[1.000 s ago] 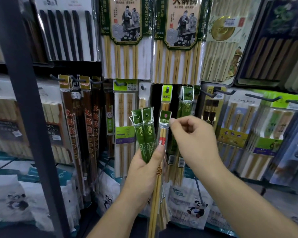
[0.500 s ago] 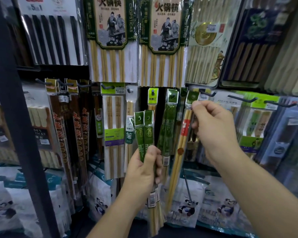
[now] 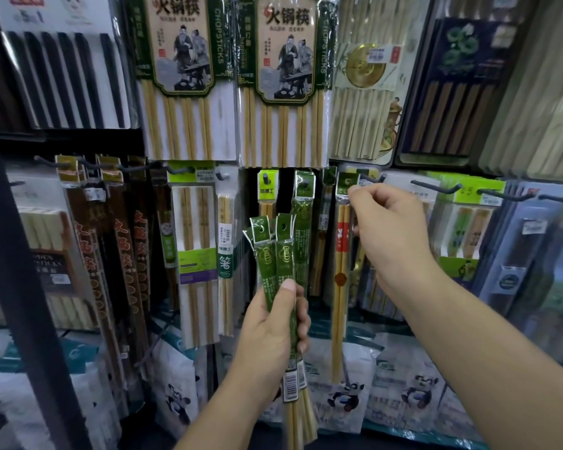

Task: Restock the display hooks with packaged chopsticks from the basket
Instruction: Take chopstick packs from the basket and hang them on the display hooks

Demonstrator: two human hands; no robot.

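Although the crowded display wall of hanging chopstick packets is seen to be well filled, from the tall cream-and-green hot-pot chopstick cards at the top down to the narrower rows beneath, the restocking is judged to be only partway done. A bundle of green-sleeved bamboo chopstick packs is held upright in front of the middle row and has yet to be hung; the basket is not in view, so what is left in it cannot be told. One clear narrow pack of pale bamboo chopsticks with a red label is being offered to a dark metal hook, and whether its punched header is already threaded cannot be told. The left hand is raised from below, its fingers wrapped round the lower half of the bundle and the thumb pressed across the front. The right hand is lifted higher and further right, knuckles outward, with the green header of the single pack pinched between thumb and forefinger just beside the hook's tip.
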